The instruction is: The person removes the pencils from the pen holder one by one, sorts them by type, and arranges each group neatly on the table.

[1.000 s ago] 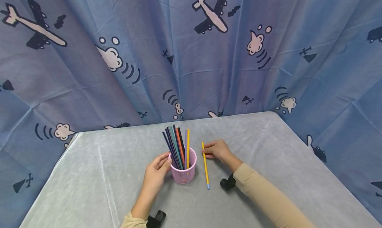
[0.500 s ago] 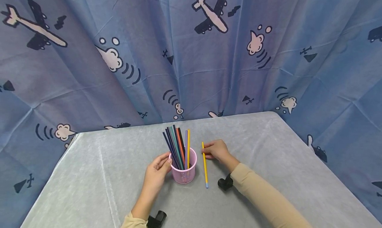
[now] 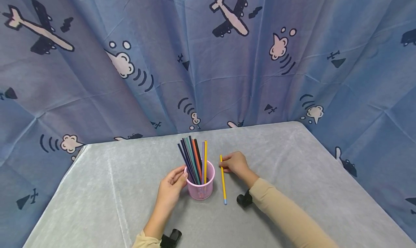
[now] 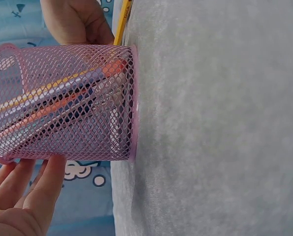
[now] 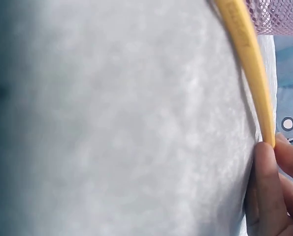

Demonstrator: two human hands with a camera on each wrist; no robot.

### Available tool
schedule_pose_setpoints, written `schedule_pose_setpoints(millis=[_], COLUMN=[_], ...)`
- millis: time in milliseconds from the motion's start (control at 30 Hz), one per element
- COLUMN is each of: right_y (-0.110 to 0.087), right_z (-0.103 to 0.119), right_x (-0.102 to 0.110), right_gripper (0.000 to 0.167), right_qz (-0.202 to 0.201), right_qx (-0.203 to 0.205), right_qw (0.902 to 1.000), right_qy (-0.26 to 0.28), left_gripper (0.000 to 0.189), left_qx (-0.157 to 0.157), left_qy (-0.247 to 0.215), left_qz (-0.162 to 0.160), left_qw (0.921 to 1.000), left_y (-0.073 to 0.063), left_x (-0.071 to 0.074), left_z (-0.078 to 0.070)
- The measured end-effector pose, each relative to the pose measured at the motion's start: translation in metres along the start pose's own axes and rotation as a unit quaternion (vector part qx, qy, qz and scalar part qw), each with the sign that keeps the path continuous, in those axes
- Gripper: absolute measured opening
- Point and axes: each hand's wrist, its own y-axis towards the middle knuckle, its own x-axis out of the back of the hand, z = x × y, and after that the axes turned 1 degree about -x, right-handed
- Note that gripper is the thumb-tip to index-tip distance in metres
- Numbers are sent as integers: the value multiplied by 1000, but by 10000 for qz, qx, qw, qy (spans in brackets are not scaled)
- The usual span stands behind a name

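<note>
Already, many pencils (image 3: 196, 157) sit in the cup (image 3: 200, 193) our left hand (image 3: 171, 185) holds; our right hand (image 3: 236, 164) pinches one yellow pencil (image 3: 223, 183) outside.

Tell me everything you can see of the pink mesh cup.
The pink mesh cup is round and open-topped, with solid rim and base bands; the mesh looks like coated metal. It stands upright on the pale cloth, holding leaning pencils in several colours. The left grip holds its left side near the rim.
</note>
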Motion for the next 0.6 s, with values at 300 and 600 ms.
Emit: schedule_pose_setpoints(millis=[300,600], right_y=[5,-3], right_z=[0,-1], right_x=[0,6], right_gripper=[24,27], right_qz=[47,-146], right_qx=[45,438], right_qw=[10000,9989], right_qy=[-28,106], left_gripper=[40,39], left_qx=[40,68], left_qy=[-13,-41], left_qz=[-15,-18], left_qw=[10000,10000], left_y=[1,2], left_x=[1,2], left_z=[0,1])
